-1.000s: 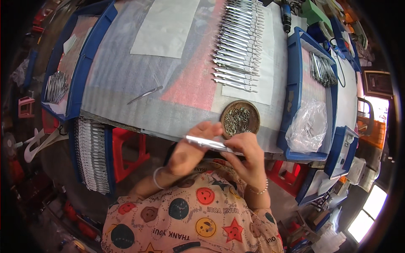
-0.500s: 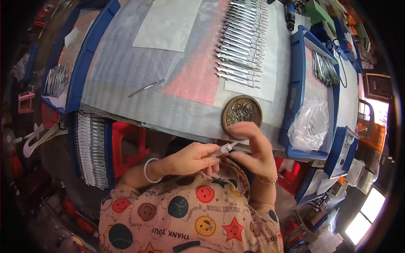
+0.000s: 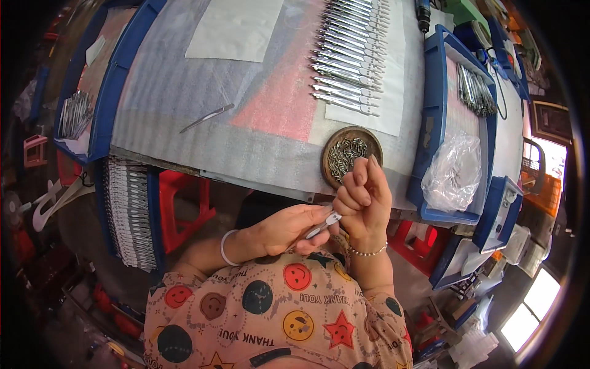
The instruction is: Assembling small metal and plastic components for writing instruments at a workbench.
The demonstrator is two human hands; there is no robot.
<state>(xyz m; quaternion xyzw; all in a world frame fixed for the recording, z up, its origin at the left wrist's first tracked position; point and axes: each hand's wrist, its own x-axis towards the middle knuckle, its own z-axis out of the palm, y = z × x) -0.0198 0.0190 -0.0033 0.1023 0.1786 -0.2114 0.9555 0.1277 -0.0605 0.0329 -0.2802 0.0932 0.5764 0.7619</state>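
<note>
My left hand [image 3: 283, 230] is closed around a slim silver metal tool [image 3: 318, 230], whose pale flat end with small holes sticks out past the thumb. Beside that end is my right hand [image 3: 364, 206], fingers curled and tips pinched together, raised at the near side of the bowl. Whatever the pinch may hold is too small to make out. The round brown bowl [image 3: 327, 169] contains many small metal pins or screws [image 3: 345, 155]. Beyond it, similar slim silver tools [image 3: 349, 58] lie in a row, partly on white paper [image 3: 393, 101].
A single thin metal piece [image 3: 208, 118] lies on the foam-covered table [image 3: 166, 132]. Blue trays [image 3: 106, 117] at the left hold metal pieces and white-ended tools [image 3: 129, 215]. The right blue tray [image 3: 430, 132] holds metal pieces and a clear plastic bag [image 3: 453, 175]. Red stools [image 3: 184, 209] stand below.
My right hand has gone from spread fingers around the tool's end to a raised pinch near the bowl. My left hand still grips the tool. The view has shifted slightly.
</note>
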